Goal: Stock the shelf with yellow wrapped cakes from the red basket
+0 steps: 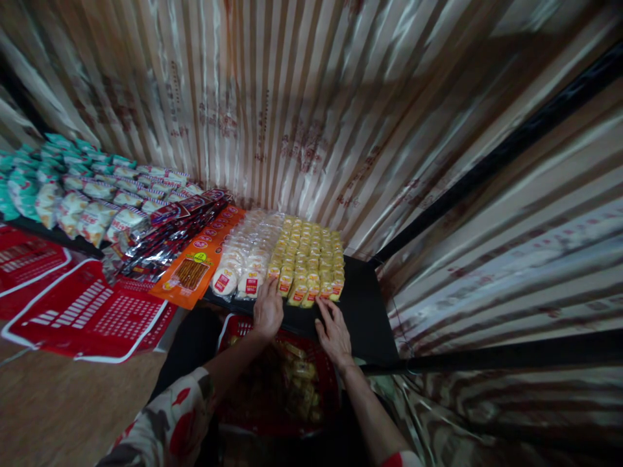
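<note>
Rows of small yellow-wrapped snack packs stand close together on a black shelf. My left hand rests at the front left corner of these rows, its fingertips against the front packs. At the front right, my right hand touches the lower edge of the front packs with its fingers stretched out. Neither hand is lifting a pack. Below my hands, a red basket holds more yellow-wrapped packs, dim in shadow.
Left of the yellow rows lie clear-wrapped white round snacks, an orange stick-snack bag, dark red packets and white and teal bags. A red basket sits lower left. Striped sheeting hangs behind; a black pole slants at right.
</note>
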